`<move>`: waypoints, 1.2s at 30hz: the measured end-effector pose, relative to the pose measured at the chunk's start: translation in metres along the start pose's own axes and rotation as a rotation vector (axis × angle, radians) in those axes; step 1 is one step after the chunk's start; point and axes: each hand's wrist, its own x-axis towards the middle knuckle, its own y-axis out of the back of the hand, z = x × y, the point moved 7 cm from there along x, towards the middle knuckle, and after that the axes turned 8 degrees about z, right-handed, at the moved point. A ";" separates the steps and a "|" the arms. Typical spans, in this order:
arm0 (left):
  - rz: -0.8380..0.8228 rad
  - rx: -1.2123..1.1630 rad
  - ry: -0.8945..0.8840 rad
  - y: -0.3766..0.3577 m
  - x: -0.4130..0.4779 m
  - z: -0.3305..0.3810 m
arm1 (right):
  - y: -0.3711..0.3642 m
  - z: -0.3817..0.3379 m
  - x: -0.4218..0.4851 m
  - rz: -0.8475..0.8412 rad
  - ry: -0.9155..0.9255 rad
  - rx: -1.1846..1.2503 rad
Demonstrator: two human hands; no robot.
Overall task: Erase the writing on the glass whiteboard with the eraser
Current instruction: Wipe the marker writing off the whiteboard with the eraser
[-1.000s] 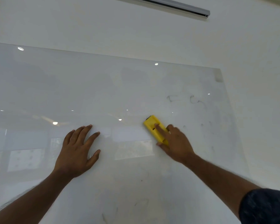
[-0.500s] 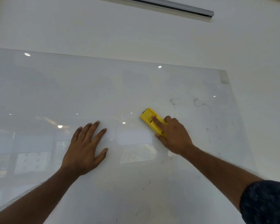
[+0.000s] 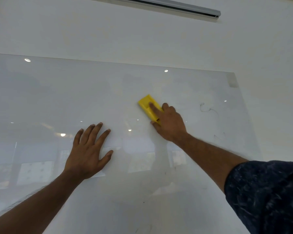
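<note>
A big glass whiteboard [image 3: 74,98] hangs on a white wall. The right hand [image 3: 169,123] presses the yellow eraser [image 3: 146,105] flat on it, mid-wipe. The left hand [image 3: 88,152] lies spread flat. Next, I think, slide right to the scribble [image 3: 207,109].

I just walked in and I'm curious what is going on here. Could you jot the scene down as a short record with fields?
Activity: a person is wiping a glass whiteboard mounted on a wall
Tool: yellow eraser, pressed against the glass
Right hand: grips the eraser, forefinger laid along its back
Left hand: flat on the glass, fingers spread, holding nothing
Writing left: dark scribble to the right of the eraser, fainter marks below it
Clothing: dark patterned sleeve on the right arm
</note>
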 end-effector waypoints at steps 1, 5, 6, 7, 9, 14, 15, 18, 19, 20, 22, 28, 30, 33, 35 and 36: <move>0.001 -0.002 0.002 0.000 0.000 0.002 | 0.000 -0.002 -0.004 -0.004 0.068 -0.017; 0.001 0.005 0.012 0.000 0.000 0.003 | 0.004 0.042 0.002 -0.026 -0.036 -0.057; 0.004 0.004 0.017 0.001 0.000 0.003 | 0.005 0.061 0.003 -0.033 -0.168 -0.027; 0.004 0.003 0.019 0.001 0.001 0.003 | 0.006 0.076 0.002 -0.033 -0.305 0.006; 0.003 0.001 0.027 0.001 0.002 0.005 | 0.005 0.082 -0.004 -0.013 -0.450 0.036; 0.020 0.021 -0.003 -0.003 0.008 0.012 | -0.005 0.004 -0.033 -0.008 0.043 0.008; 0.015 0.017 -0.025 -0.004 0.012 0.016 | -0.004 0.004 -0.042 -0.008 0.114 0.006; 0.003 0.006 -0.045 -0.006 0.019 0.023 | 0.002 0.035 -0.045 -0.047 0.122 -0.034; 0.005 0.007 -0.044 -0.006 0.019 0.023 | 0.004 0.052 -0.042 -0.063 0.052 -0.050; 0.009 0.005 -0.040 -0.007 0.017 0.022 | 0.005 0.071 -0.038 -0.075 -0.051 -0.052; 0.023 -0.005 -0.042 -0.008 0.015 0.021 | 0.008 0.113 -0.037 -0.088 -0.304 -0.011; 0.052 -0.011 -0.037 -0.009 0.017 0.022 | 0.005 0.099 -0.049 -0.088 -0.144 0.021; 0.052 -0.010 -0.036 -0.009 0.017 0.024 | 0.003 0.083 -0.059 -0.102 -0.007 0.026; 0.060 -0.013 -0.036 -0.010 0.015 0.026 | 0.007 0.097 -0.055 -0.106 0.093 -0.041; 0.065 -0.007 -0.045 -0.011 0.015 0.025 | 0.009 0.135 -0.048 -0.095 -0.056 -0.063; 0.067 -0.003 -0.046 -0.011 0.015 0.025 | 0.010 0.164 -0.047 -0.093 -0.223 -0.048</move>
